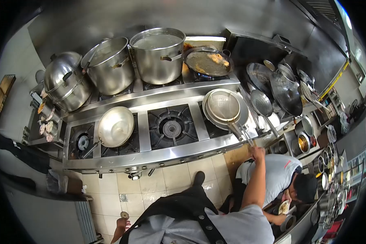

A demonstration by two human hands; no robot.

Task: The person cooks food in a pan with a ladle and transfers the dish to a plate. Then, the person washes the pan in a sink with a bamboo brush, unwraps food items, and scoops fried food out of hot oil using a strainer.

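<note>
My right hand (pixel 257 153) is closed around the long metal handle of a round mesh strainer (pixel 223 105). The strainer sits over stacked pans on the right front burner, with a pan handle (pixel 235 132) jutting out beneath it. Low at the left, my left hand (pixel 122 223) is curled beside my apron. A small round brownish disc (pixel 124 214) shows right at its top; I cannot tell what the fingers hold. On the left front burners rests a pale metal wok (pixel 116 127), its handle pointing toward the front left.
Large steel pots (pixel 157 59) line the back burners, beside a pan of oil (pixel 207 62) with browned food in it. Dark woks (pixel 286 95) stand at the right. Close at my right, a co-worker (pixel 268 175) bends over a counter holding a dish (pixel 284 207). Tiled floor (pixel 150 185) lies below.
</note>
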